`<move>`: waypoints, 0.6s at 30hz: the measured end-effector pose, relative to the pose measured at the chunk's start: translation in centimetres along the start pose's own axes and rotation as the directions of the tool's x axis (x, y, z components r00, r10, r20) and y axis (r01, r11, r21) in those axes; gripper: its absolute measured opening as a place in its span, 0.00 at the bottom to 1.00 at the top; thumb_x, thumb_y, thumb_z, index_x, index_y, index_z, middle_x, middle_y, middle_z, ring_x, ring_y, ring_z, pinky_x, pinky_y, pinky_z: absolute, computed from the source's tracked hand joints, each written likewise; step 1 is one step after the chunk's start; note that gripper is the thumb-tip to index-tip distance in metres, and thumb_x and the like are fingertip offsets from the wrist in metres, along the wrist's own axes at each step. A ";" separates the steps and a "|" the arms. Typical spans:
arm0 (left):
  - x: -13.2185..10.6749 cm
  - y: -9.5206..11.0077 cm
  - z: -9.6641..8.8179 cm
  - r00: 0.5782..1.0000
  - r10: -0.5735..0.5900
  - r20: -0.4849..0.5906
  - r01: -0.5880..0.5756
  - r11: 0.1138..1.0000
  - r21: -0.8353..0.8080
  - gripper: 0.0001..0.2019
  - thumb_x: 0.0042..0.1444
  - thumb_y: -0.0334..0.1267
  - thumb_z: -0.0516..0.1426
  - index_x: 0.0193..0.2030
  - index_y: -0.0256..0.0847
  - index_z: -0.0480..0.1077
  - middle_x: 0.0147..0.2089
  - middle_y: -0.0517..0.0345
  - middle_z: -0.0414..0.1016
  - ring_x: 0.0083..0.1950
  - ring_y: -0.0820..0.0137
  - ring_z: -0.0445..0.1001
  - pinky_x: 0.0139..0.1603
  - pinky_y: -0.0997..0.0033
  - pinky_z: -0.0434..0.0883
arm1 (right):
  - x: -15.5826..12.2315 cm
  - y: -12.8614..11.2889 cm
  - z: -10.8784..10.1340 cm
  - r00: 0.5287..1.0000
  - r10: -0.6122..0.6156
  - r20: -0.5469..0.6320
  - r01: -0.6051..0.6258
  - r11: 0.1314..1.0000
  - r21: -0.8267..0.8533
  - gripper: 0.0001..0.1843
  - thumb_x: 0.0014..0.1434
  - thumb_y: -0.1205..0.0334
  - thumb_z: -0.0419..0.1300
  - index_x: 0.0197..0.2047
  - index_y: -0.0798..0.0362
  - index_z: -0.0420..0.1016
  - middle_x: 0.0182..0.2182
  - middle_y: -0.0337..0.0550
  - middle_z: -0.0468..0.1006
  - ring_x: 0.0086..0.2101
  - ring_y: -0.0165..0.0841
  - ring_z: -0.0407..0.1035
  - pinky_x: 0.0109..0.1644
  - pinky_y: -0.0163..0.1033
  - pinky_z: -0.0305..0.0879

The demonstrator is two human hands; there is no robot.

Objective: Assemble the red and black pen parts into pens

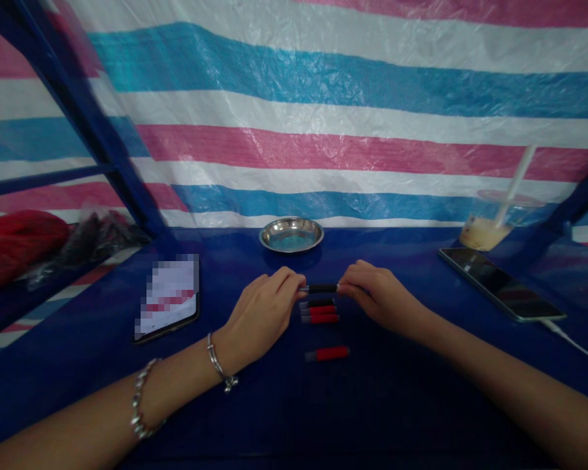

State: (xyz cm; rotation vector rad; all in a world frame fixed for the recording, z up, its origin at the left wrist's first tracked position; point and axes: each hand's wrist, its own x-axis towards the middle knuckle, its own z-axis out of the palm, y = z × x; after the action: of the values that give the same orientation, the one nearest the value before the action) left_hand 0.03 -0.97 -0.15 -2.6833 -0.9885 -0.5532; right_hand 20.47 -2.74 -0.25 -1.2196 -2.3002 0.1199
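Note:
Both my hands hold one slim black pen-like stick (323, 288) level above the blue table (255, 405). My left hand (267, 303) is closed on its left end, where a short silvery part shows. My right hand (379, 290) pinches the right end between thumb and fingers. Just below the stick lies a row of similar short pieces: a black one (321, 303) and two red ones, the nearer a red piece (326, 318), all with greyish left ends. Closer to me, apart from the row, is another red piece (332, 353). What exactly these pieces are, I cannot tell.
A shallow metal dish (291, 236) stands at the back. On the left lies a lit phone (169, 297); on the right, a dark phone (502, 281) with a white cable. Behind it is a plastic cup (490, 225) with a straw. Striped sheeting (323, 150) hangs behind the table.

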 end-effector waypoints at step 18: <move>-0.1 0.3 -0.1 0.998 -0.047 0.044 0.052 0.991 -0.122 0.09 0.58 0.29 0.45 0.40 0.34 0.65 0.36 0.53 0.67 0.36 0.70 0.67 0.36 0.71 0.68 | -0.3 -0.5 0.0 0.998 -0.039 -0.040 0.033 0.990 -0.139 0.09 0.57 0.69 0.49 0.31 0.57 0.70 0.30 0.47 0.70 0.33 0.33 0.62 0.37 0.37 0.59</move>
State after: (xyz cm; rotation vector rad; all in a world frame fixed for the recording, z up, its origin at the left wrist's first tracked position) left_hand 0.14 -1.30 -0.14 -2.7955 -1.0679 -0.5898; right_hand 20.22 -3.30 -0.24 -1.2348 -2.3247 -0.0799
